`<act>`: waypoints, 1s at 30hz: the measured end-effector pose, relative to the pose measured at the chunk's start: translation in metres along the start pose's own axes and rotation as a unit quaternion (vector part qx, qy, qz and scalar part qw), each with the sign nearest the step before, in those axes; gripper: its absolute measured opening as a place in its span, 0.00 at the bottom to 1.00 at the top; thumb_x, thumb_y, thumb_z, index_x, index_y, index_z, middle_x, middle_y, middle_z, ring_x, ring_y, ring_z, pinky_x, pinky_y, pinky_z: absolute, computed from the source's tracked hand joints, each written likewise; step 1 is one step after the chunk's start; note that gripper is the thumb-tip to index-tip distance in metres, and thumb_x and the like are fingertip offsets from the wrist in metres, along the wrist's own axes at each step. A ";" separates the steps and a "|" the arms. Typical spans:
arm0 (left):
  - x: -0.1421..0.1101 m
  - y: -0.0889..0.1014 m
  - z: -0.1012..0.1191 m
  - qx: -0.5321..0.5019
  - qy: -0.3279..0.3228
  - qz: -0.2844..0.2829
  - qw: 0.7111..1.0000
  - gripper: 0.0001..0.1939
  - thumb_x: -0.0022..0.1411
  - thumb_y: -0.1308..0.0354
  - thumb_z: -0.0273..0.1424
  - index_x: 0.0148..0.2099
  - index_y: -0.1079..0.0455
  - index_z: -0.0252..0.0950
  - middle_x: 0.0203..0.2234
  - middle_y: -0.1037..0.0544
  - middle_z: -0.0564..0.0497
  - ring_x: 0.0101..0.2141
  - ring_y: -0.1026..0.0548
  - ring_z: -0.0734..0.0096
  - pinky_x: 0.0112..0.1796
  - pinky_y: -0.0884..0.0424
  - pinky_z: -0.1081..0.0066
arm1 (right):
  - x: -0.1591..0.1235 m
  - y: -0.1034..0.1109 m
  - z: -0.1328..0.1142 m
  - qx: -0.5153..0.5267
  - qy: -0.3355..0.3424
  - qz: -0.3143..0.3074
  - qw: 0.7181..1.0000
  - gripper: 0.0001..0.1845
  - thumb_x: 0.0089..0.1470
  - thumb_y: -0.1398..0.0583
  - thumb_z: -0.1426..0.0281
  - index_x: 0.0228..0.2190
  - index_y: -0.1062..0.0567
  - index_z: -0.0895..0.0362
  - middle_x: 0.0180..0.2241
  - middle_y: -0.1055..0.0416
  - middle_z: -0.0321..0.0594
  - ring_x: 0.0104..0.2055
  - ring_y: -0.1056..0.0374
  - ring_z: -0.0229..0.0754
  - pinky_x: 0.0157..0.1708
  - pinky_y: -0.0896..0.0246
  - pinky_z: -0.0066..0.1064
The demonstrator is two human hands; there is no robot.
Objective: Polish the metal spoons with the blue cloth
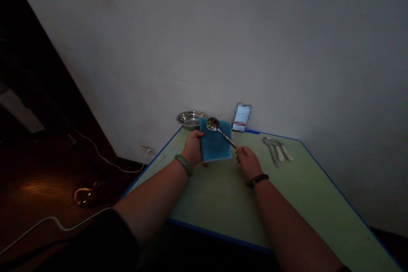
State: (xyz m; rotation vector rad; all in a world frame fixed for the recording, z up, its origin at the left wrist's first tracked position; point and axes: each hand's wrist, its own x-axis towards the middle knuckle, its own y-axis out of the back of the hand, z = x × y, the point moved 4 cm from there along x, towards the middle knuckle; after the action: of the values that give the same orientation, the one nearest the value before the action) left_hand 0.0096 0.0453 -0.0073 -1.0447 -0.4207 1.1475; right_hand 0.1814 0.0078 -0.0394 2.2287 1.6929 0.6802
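Observation:
My left hand (193, 148) is closed on the left edge of a blue cloth (216, 146), its thumb in front and its other fingers hidden behind. A metal spoon (212, 124) with a round, shiny bowl lies across the front of the cloth. My right hand (248, 161) grips the end of the spoon's handle, to the right of the cloth. Both hands are raised over the green table (219, 195). Just behind the cloth, on the left, a steel bowl (191, 119) is partly covered by it.
A phone (242, 114) with a lit screen leans against the wall at the table's back edge. Several utensils (277, 151), some with pale handles, lie on the right side. A blue strip edges the table. At the left, a white cable (105, 168) runs to a wall socket.

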 end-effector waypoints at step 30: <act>0.006 0.003 -0.014 0.036 0.053 -0.078 0.995 0.26 0.40 0.52 0.28 0.45 0.31 0.28 0.31 0.21 0.43 0.35 0.24 0.54 0.42 0.34 0.53 | -0.003 0.001 -0.011 -0.077 0.005 -0.003 0.997 0.24 0.46 0.49 0.51 0.17 0.29 0.58 0.18 0.33 0.38 0.23 0.38 0.39 0.23 0.50 0.28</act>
State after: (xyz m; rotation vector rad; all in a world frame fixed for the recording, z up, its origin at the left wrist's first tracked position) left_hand 0.0210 0.0438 -0.0182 -0.9861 -0.3677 0.9565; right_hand 0.1761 0.0037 -0.0296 2.1179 1.5930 0.7926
